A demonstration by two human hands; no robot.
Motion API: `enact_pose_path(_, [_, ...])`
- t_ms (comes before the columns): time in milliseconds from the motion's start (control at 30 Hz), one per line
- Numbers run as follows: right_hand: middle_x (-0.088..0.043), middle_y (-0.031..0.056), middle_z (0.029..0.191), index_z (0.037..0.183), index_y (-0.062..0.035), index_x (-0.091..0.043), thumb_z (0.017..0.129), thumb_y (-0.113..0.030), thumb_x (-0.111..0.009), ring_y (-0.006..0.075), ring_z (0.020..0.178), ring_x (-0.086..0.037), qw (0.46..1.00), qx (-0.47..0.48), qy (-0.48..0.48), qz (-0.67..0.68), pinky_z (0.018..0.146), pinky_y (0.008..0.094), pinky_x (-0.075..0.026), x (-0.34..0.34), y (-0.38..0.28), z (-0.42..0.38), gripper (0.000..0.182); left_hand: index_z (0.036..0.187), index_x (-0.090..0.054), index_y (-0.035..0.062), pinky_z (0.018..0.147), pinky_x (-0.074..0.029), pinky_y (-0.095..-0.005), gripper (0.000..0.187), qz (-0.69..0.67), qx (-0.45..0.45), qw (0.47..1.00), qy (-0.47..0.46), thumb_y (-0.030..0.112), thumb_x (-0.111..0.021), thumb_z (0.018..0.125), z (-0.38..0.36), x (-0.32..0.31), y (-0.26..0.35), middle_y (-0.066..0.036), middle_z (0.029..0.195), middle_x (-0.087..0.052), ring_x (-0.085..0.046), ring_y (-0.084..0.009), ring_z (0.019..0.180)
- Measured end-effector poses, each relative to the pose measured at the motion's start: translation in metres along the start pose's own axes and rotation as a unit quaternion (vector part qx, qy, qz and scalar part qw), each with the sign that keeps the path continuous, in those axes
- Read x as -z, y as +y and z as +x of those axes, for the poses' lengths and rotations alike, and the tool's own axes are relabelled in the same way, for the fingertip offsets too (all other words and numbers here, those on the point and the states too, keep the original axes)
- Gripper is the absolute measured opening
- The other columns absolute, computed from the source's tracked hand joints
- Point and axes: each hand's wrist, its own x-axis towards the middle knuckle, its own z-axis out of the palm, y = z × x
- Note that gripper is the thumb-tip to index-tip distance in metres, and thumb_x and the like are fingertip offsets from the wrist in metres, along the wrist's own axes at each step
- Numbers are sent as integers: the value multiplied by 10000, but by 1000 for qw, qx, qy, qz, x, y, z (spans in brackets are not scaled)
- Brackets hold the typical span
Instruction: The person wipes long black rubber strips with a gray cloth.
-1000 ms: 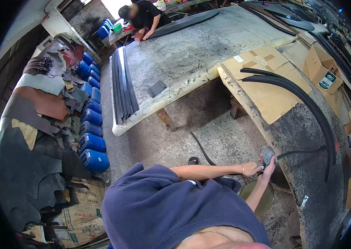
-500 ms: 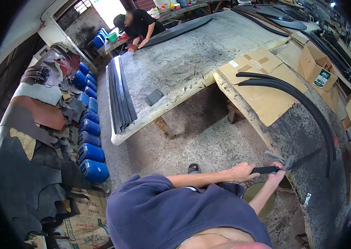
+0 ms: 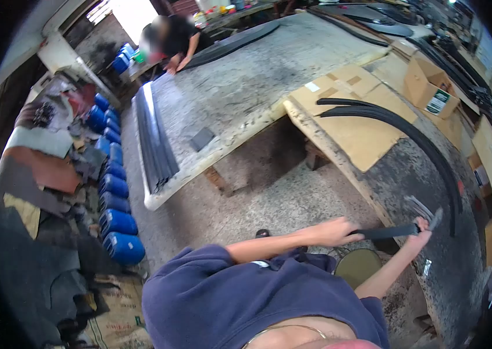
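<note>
A dark flat strip (image 3: 386,232) is stretched between my two hands, above the near edge of the worktable. My left hand (image 3: 334,232) has its fingers closed at the strip's left end. Around the other end, my right hand (image 3: 424,228) is closed. Narrow grey pieces (image 3: 419,206) stick out past my right fingers, blurred, so I cannot tell whether they belong to the strip. Just beyond them, a bundle of long curved black strips (image 3: 426,142) lies on the worktable (image 3: 394,174) and over a flattened cardboard sheet (image 3: 353,139).
A round stool-like disc (image 3: 357,269) stands below my hands. Across a gap is a large pale table (image 3: 240,70) with straight black strips (image 3: 157,145) and a small dark square (image 3: 202,139). A co-worker (image 3: 176,41) leans over its far end. Blue jugs (image 3: 123,249) line the left.
My right hand has moved to the right, away from my left, so more strip shows between them. The whole view has shifted slightly left.
</note>
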Motion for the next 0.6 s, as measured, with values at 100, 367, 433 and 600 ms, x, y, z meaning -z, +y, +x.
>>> enact_pose_path(100, [-268, -37, 502, 574, -135, -306, 856, -144, -470, 80, 428, -266, 997, 58, -49, 6, 408, 226, -262, 86, -85, 84, 326, 811, -569, -28, 614, -469, -369, 406, -26, 38, 993, -104, 350, -468, 919, -60, 23, -43, -187, 630, -562, -606, -276, 671])
enact_pose_path(367, [-310, -52, 473, 682, -139, -434, 843, -444, -570, 80, 369, -262, 987, -67, -68, -133, 367, 244, -215, -66, 80, -98, 371, 997, -441, 48, 421, -395, -223, 246, -321, 105, 925, -173, 288, -406, 960, 63, -16, 6, -22, 662, -522, -478, -84, 473])
enact_pose_path(433, [-306, -56, 466, 623, -142, -399, 840, -454, -570, 80, 346, -257, 989, -39, -47, -135, 361, 250, -230, -72, 59, -77, 418, 901, -436, 72, 379, -332, -215, 210, -392, 75, 901, -173, 272, -409, 960, 66, -16, 8, 31, 580, -414, -386, -53, 437])
enact_pose_path(600, [-390, 5, 542, 866, -42, -487, 828, -463, -592, 98, 395, -317, 993, 55, 89, -59, 399, 236, -260, -70, -17, -33, 436, 862, -437, 75, 389, -338, -215, 228, -319, 133, 906, -245, 287, -448, 944, 8, -1, -9, 32, 561, -397, -385, -56, 427])
